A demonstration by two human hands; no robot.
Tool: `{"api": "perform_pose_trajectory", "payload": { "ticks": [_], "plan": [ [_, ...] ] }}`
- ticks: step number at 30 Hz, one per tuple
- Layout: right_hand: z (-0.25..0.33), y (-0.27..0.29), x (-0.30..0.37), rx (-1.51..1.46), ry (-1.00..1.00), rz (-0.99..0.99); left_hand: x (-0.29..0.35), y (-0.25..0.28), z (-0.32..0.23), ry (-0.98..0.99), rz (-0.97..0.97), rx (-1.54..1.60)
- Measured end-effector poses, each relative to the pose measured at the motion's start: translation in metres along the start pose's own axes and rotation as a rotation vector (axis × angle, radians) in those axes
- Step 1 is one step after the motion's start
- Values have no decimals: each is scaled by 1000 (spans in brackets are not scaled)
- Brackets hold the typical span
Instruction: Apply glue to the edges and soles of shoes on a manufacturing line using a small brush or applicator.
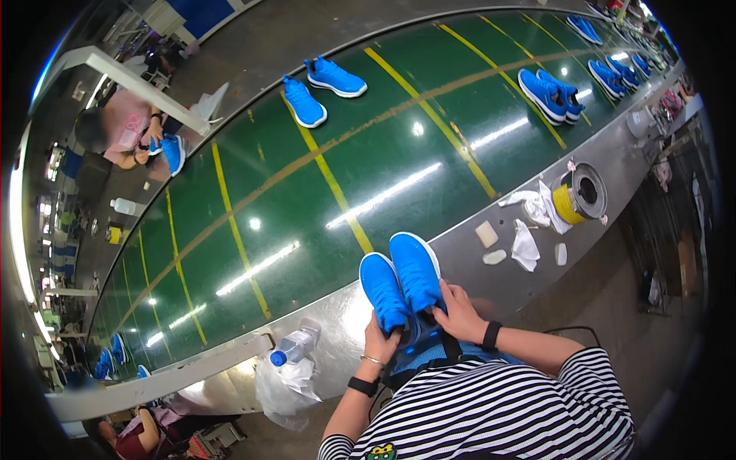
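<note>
Side by side in front of me is a pair of blue sneakers with white soles, toes pointing away over the metal edge of the conveyor. My left hand (381,339) is closed round the heel of the left sneaker (382,287). At the heel of the right sneaker (415,264), my right hand (458,313) grips with the thumb near the opening. Some fingers of both hands are hidden behind the shoes. The two sneakers touch or nearly touch along their inner sides.
A green conveyor belt (291,207) with yellow lines carries several blue sneakers (335,77). On its metal ledge lie a tin (589,190), white cloths (524,247), a beige block (486,234) and a plastic bottle (296,345). Across the belt, a co-worker (126,123) handles a blue shoe.
</note>
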State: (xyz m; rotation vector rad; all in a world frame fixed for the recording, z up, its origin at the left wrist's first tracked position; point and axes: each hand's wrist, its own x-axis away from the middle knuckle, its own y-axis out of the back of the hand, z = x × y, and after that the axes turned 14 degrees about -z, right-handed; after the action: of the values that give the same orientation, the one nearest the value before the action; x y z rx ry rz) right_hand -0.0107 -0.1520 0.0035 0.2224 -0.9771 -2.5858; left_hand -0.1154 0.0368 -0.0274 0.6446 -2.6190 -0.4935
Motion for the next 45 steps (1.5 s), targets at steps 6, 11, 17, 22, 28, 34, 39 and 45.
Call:
{"api": "perform_pose_trajectory", "payload": {
  "ticks": [6, 11, 17, 22, 28, 34, 39, 45],
  "plan": [
    [-37, 17, -17, -240, -55, 343, -14, 47, -29, -45, 76, -69],
    [-50, 24, -56, -334, -135, -1, -44, 12, -130, -494, 133, -498],
    [-50, -6, -102, -338, -86, -7, -43, -44, -116, -511, 391, -805],
    [-59, -11, -111, -400, -120, 37, -50, -43, -115, -486, 455, -747],
    [-61, -10, -116, -452, -110, 81, -52, -43, -116, -462, 465, -728],
    [-64, -9, -113, -444, -38, 58, -53, -41, -116, -425, 509, -742],
    [-64, -8, -117, -493, -63, -62, -54, -41, -119, -404, 504, -728],
    [-63, -19, -143, -664, -364, -13, -53, -40, -121, -381, 504, -709]
  ]
}}
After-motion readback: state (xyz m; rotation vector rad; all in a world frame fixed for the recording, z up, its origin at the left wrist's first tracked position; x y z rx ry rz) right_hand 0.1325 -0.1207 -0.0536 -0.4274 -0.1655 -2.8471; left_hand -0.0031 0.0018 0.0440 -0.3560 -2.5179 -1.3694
